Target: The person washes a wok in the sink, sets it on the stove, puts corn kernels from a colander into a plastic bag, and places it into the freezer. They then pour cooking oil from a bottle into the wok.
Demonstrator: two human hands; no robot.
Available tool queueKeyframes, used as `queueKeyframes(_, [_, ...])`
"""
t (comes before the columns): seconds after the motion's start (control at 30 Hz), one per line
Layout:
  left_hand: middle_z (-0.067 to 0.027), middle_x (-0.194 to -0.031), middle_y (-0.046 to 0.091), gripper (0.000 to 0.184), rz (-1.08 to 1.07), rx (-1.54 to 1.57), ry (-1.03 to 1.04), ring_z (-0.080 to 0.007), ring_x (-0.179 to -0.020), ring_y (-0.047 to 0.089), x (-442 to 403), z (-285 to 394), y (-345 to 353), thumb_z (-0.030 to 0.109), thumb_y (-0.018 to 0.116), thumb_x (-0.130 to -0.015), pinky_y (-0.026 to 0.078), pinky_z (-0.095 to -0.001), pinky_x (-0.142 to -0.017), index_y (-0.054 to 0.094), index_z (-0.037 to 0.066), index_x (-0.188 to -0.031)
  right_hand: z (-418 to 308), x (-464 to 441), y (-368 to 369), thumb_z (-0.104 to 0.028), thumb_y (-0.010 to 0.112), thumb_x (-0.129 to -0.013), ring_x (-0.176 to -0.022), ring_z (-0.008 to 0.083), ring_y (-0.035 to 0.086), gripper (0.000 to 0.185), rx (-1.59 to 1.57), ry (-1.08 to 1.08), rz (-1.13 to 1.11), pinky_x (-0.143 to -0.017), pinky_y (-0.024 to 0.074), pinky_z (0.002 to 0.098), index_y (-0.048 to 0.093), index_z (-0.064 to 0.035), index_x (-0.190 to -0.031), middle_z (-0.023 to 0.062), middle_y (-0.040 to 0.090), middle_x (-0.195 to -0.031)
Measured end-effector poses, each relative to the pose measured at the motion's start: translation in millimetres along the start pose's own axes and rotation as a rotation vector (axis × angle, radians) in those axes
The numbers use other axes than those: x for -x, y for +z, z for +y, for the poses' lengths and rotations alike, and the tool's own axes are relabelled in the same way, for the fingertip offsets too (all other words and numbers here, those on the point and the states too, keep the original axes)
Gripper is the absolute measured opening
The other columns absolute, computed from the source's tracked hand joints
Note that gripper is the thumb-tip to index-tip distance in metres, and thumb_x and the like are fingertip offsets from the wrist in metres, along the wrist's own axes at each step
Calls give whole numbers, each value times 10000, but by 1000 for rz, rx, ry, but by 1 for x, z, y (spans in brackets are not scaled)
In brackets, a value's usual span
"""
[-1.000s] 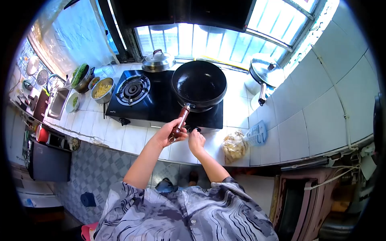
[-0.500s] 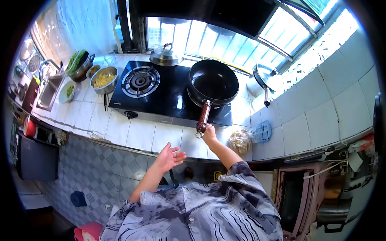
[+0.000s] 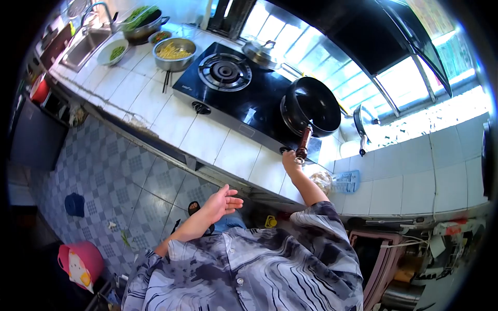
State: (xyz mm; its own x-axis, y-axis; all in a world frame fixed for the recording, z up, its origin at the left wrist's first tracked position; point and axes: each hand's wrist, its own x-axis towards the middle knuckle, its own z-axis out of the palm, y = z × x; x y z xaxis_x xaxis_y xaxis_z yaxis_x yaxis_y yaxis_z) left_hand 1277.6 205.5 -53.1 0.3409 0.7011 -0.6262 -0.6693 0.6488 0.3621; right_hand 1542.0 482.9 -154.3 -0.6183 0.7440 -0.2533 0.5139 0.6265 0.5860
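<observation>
A black wok [image 3: 317, 109] sits tilted over the right side of the black gas stove [image 3: 259, 109], its reddish-brown wooden handle [image 3: 305, 142] pointing toward me. Below the handle, my right hand [image 3: 292, 163] has its fingers closed at the stove's front, on a dark stove knob [image 3: 284, 150] that they partly hide. My left hand [image 3: 223, 205] hangs open in front of the counter edge, fingers spread and holding nothing. The left burner [image 3: 225, 72] is bare, with another knob [image 3: 201, 108] below it.
Left of the stove stand a metal bowl of yellow food [image 3: 175, 54], chopsticks [image 3: 166, 82], a bowl of green pieces [image 3: 115, 52] and a sink [image 3: 85, 49]. A metal lid [image 3: 261, 54] lies behind the stove. A lidded pot [image 3: 364, 122] and plastic bag [image 3: 320, 178] are at right.
My view has turned, so the stove and counter appear tilted and shifted right. My right hand stays at the stove front below the wok handle; my left hand stays open.
</observation>
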Motion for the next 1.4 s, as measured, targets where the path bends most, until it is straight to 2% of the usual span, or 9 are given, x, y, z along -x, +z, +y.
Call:
queueKeyframes(0.03, [-120, -986, 601, 458, 8, 10, 5, -224, -919, 573, 6, -1, -2, 469, 304, -911, 414, -356, -789, 426, 91, -1139, 1, 3, -12, -84, 502, -765, -830, 280, 569, 165, 1, 29, 32, -662, 470, 451, 588, -21, -891, 139, 574, -881])
queueKeyframes(0.07, [-120, -986, 601, 458, 14, 24, 11, -224, -919, 573, 11, -3, -5, 469, 304, -911, 414, -356, -789, 426, 91, -1139, 1, 7, -35, -110, 525, -747, -785, 266, 584, 159, 133, 56, 16, -657, 468, 435, 594, -46, -875, 119, 597, -832])
queueKeyframes(0.13, [-117, -978, 601, 455, 33, 30, 11, -223, -922, 570, 19, -5, -11, 462, 309, -912, 410, -356, -794, 428, 86, -1140, 1, 12, -39, -137, 520, -756, -656, 209, 564, 52, 414, 43, 234, -522, 449, 323, 563, -109, -759, 88, 555, -716])
queueKeyframes(0.33, [-113, -967, 602, 447, 93, 28, 44, -221, -911, 571, 38, -9, -22, 444, 318, -915, 410, -361, -797, 434, 78, -1143, -7, 10, -29, -133, 505, -770, -666, 211, 560, 66, 416, 105, 354, -523, 449, 289, 544, -80, -763, 99, 546, -727])
queueKeyframes(0.4, [-113, -965, 602, 442, 96, 35, 46, -220, -910, 571, 42, -10, -23, 439, 319, -917, 410, -357, -798, 437, 77, -1141, -9, 7, -26, -132, 500, -775, -658, 210, 556, 64, 276, 186, 229, -511, 443, 290, 532, -77, -776, 100, 543, -724])
queueKeyframes(0.63, [-110, -966, 600, 403, 109, 19, 38, -204, -905, 571, 48, -13, -21, 390, 325, -923, 417, -326, -786, 454, 68, -1129, -15, 5, -27, -130, 490, -783, -636, 201, 537, 69, 282, 248, 176, -480, 427, 289, 522, -69, -783, 90, 524, -704])
queueKeyframes(0.9, [-101, -949, 601, 364, 121, -19, 55, -195, -892, 570, 50, -17, -22, 325, 341, -919, 422, -316, -775, 469, 55, -1126, -25, -2, -34, -158, 460, -812, -577, 215, 522, 114, 327, 350, 6, -315, 377, 326, 516, -65, -778, 95, 507, -676])
queueKeyframes(1.0, [-98, -951, 602, 357, 121, -21, 59, -193, -893, 569, 49, -18, -26, 313, 341, -920, 420, -311, -775, 477, 55, -1125, -29, -7, -28, -167, 499, -788, -534, 217, 532, 136, 322, 394, 35, -342, 365, 345, 547, -48, -835, 93, 503, -687])
queueKeyframes(1.4, [-87, -947, 606, 337, 135, -40, 70, -186, -892, 570, 57, -17, -29, 286, 350, -920, 423, -298, -757, 497, 56, -1116, -32, -7, -33, -153, 513, -785, -557, 220, 524, 144, 387, 404, -18, -350, 360, 339, 552, -29, -847, 114, 517, -682])
